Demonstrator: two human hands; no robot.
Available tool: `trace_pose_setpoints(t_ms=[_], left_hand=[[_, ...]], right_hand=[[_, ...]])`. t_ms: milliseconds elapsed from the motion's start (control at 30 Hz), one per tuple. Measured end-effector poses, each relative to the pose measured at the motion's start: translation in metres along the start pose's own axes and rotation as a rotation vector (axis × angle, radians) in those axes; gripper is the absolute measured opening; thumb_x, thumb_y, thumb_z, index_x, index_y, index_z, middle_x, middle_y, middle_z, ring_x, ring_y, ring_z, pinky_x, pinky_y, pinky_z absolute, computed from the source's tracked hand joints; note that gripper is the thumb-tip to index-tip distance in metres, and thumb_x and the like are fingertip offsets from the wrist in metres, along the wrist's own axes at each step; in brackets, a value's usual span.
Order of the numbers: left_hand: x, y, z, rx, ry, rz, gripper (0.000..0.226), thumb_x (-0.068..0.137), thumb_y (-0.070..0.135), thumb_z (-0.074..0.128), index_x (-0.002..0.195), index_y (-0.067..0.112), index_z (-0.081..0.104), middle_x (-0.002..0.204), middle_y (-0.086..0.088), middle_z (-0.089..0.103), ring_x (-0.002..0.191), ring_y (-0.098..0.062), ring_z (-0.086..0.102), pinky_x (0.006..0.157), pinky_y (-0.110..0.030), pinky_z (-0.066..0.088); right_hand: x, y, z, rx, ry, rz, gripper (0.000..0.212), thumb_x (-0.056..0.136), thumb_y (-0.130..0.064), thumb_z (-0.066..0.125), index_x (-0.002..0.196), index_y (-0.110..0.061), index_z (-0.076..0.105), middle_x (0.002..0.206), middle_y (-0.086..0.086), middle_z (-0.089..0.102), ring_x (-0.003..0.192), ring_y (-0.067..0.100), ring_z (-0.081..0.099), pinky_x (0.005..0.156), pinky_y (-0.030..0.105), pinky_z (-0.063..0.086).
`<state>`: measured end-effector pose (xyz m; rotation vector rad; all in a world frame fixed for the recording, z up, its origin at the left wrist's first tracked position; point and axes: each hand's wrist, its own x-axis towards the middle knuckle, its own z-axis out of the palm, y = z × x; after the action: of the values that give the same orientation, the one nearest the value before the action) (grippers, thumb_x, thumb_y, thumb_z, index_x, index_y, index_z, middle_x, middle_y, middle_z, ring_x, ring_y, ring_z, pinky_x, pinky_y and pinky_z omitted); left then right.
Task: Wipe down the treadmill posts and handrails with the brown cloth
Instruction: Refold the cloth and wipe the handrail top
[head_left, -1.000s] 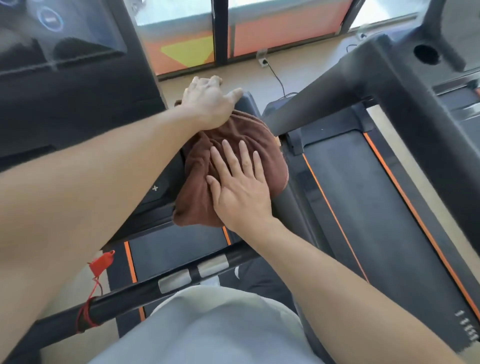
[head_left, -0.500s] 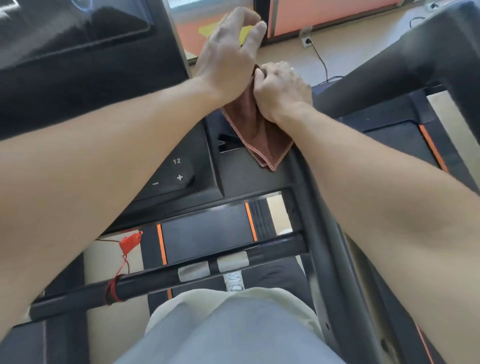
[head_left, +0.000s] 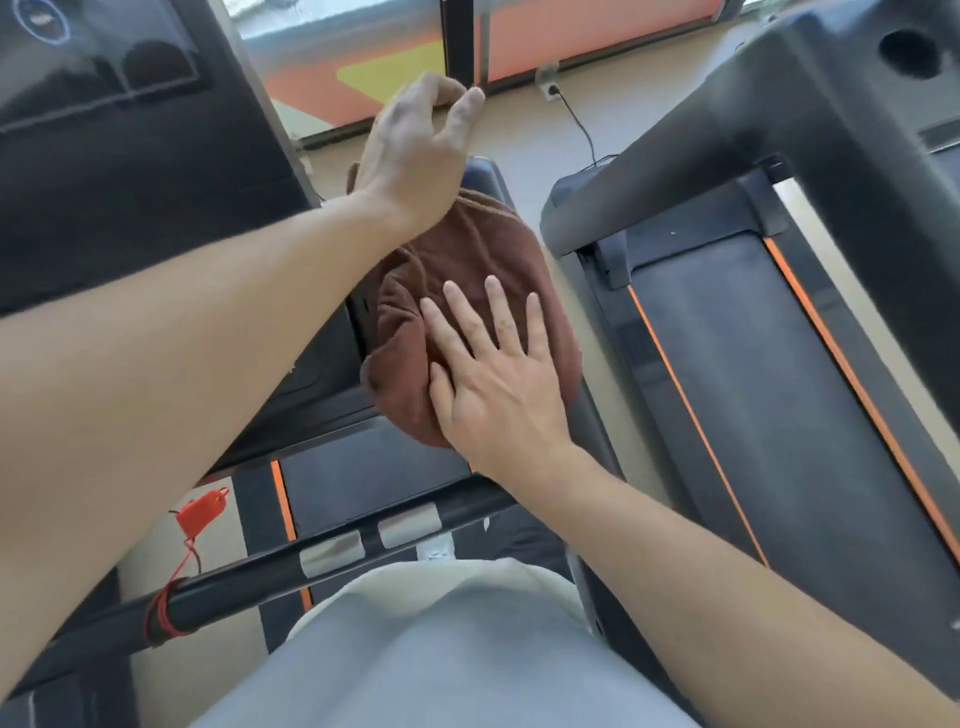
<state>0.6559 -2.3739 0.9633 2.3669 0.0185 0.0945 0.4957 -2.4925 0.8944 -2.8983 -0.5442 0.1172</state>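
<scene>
Since half a second ago your right hand has dropped back from the bunched grip near your left and now lies flat, fingers straight and spread, pressing the brown cloth against the treadmill post. Your left hand has stayed at the cloth's far end, wrist resting on the fabric, fingers loosely curled and lifted off it; whether any fingertip pins the cloth underneath, you cannot tell from here.

Now the cloth sits draped over the top of the post, at the right edge of the console, spread wider than it was.

Mind the risks. With only a flat palm on it, the cloth may slide off the post's outer edge and fall toward the neighbouring treadmill's belt if you push sideways. The loose folds under your palm may bunch, so you would polish with a lump and skip the post's sides. Your left forearm crosses low over the console, and could brush its buttons. The handrail with the red safety cord lies close to your body, not yet under the cloth.
</scene>
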Motion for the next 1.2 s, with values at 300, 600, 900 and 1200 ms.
trace_pose_setpoints(t_ms=[300,600,900,1200], left_hand=[[-0.012,-0.036,0.004,0.165,-0.206,-0.193,0.042,0.107,0.037,0.038,0.144,0.022,0.051,0.149,-0.005,0.051,0.138,-0.026,0.041,0.114,-0.039,0.031],[-0.021,-0.034,-0.010,0.215,-0.294,-0.145,0.045,0.108,0.043,0.032,0.147,0.028,0.050,0.151,-0.002,0.049,0.138,-0.026,0.042,0.112,-0.043,0.031],[-0.023,-0.035,-0.004,0.313,-0.323,-0.116,0.055,0.109,0.046,0.027,0.160,0.026,0.031,0.168,0.004,0.023,0.156,-0.016,0.015,0.125,-0.035,0.007],[-0.021,-0.040,0.002,0.409,-0.335,-0.097,0.057,0.109,0.037,0.028,0.163,0.021,0.018,0.171,0.003,0.014,0.158,-0.017,0.006,0.128,-0.034,0.001]], right_hand=[[-0.045,0.032,-0.007,0.063,-0.050,0.350,0.082,0.099,-0.061,0.035,0.165,-0.024,0.008,0.173,0.000,0.007,0.129,0.035,0.052,0.071,0.047,0.055],[0.057,0.036,-0.024,0.295,-0.045,0.431,0.078,0.104,-0.062,0.032,0.165,-0.027,0.000,0.173,-0.002,0.007,0.137,0.037,0.048,0.104,0.052,0.039],[0.117,0.040,-0.030,0.413,-0.002,0.506,0.076,0.102,-0.062,0.034,0.165,-0.026,0.011,0.161,0.007,0.038,0.138,0.036,0.048,0.107,0.047,0.038],[0.140,0.042,-0.032,0.464,-0.003,0.526,0.073,0.102,-0.061,0.033,0.163,-0.024,0.019,0.155,0.009,0.046,0.138,0.035,0.049,0.109,0.048,0.037]])
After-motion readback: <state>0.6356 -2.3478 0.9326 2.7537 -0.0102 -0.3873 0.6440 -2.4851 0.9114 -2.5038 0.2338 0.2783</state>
